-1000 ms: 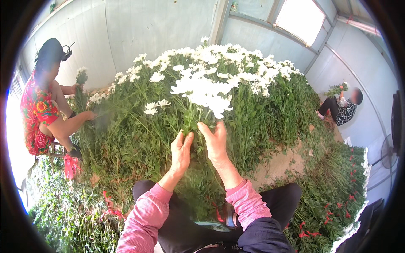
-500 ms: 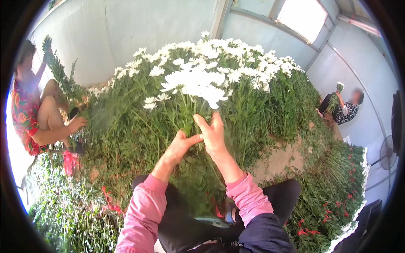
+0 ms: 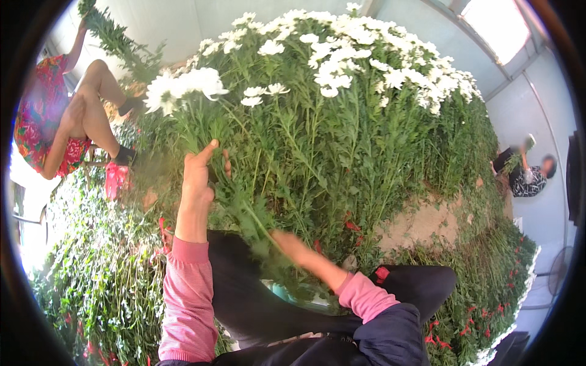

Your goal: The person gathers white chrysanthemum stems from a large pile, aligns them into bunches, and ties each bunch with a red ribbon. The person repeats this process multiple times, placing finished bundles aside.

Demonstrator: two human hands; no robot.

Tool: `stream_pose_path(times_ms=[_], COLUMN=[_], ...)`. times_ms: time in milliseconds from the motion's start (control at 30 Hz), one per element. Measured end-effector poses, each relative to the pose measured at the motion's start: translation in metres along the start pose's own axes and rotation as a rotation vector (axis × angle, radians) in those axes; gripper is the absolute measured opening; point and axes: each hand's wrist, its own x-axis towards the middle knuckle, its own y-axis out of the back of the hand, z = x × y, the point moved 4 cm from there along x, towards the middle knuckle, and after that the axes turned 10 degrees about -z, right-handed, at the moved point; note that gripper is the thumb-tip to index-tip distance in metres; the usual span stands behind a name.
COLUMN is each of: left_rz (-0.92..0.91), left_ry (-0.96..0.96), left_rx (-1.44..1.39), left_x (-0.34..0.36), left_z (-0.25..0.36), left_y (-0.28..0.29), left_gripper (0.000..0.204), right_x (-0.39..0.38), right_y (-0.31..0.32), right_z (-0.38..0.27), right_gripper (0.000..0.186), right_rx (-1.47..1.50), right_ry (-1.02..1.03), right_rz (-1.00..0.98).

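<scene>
A bunch of white chrysanthemums (image 3: 186, 91), blooms up and leaning left, is gripped below its heads by my left hand (image 3: 198, 171), which is closed around the stems. The leafy stalks slant down and to the right from there. At their lower part is my right hand (image 3: 287, 244), smeared by motion, with its fingers partly hidden by leaves. Just beyond my hands rises a large heap of cut white chrysanthemums (image 3: 293, 134), with long green stems toward me and flower heads along the far edge.
Bundles tied with red strips (image 3: 470, 317) lie at the right, and more greenery (image 3: 104, 274) at the left. A person in a red floral garment (image 3: 46, 122) sits at left holding stems. Another person (image 3: 530, 182) sits far right. Bare ground (image 3: 421, 226) shows right of centre.
My hands have separated. The left has carried the chrysanthemums leftward, while the right has dropped to the lower stems. The view has shifted, and the person at left has raised a leafy bunch higher.
</scene>
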Motion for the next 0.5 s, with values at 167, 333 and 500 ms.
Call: stream_pose_path(times_ms=[167,333,500], left_rz=[0.078,0.017,-0.011], left_ry=[-0.020,0.023,0.057], left_rx=[-0.022,0.015,0.013], left_x=[0.010,0.034,0.040], left_z=[-0.005,-0.025,-0.043], left_y=[0.000,-0.038,-0.067], left_gripper=[0.021,0.020,0.022], right_x=[0.054,0.068,0.002], right_y=[0.111,0.153,0.193], right_z=[0.006,0.001,-0.035], right_gripper=[0.028,0.025,0.029], right_rx=[-0.233,-0.300,-0.583], right_ry=[0.129,0.205,0.375], right_rz=[0.664,0.840,1.266])
